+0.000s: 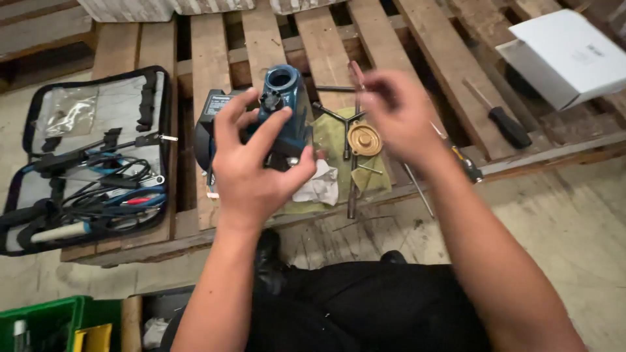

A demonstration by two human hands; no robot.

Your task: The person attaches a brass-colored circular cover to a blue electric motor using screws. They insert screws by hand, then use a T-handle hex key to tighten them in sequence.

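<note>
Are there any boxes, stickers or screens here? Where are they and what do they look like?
White cardboard box: top right on the wooden pallet, flat and rectangular, with a small dark mark on top.
Dark label: on the blue tool body that the left hand grips, a rectangle with pale print.
No screens or signs in view.

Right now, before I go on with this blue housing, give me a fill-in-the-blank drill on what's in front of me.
1. The left hand holds a blue ____ housing over the wooden pallet.
2. The round brass part lies on a ____ cloth.
3. The open tool case lies to the ____ of the housing.
4. The black-handled screwdriver lies beside a ____ box.

Missing words: metal; green; left; white
</note>
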